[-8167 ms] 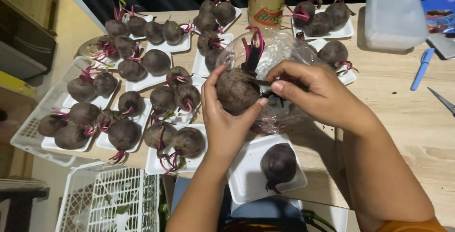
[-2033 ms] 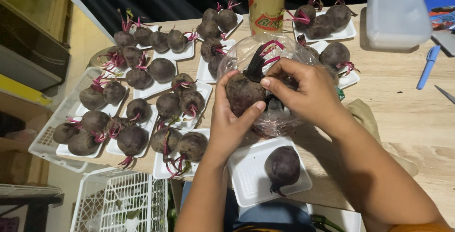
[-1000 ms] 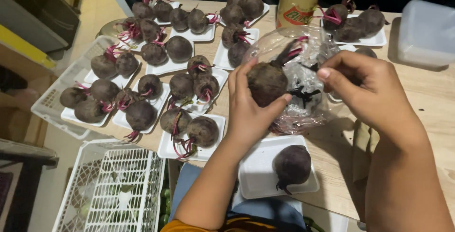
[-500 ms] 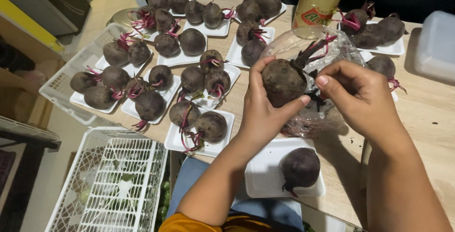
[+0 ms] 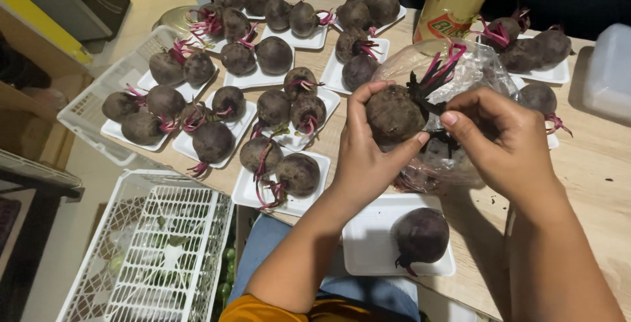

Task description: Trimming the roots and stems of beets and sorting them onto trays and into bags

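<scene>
beetroot (image 5: 394,113) sat in the left hand (image 5: 368,158), lifted clear of the wooden table (image 5: 591,171) and held over the near edge of a clear plastic bag (image 5: 460,72). working left to right: white plastic crate (image 5: 151,250) stood on the floor, then rows of white foam trays (image 5: 269,194) already loaded with beets, two or three each. left hand was clamped round the beetroot, thumb on its right flank, fingers over the top. half a second earlier the right thumb was pressed against the root; now the right hand (image 5: 506,144) had drawn slightly off, fingers curled and pinched near the dark stalk stubs (image 5: 420,89), whether gripping a scrap i could not tell. judged as trimming nearly finished on this root. nearest tray (image 5: 368,243) held one beet (image 5: 420,235), with room beside it.
</scene>
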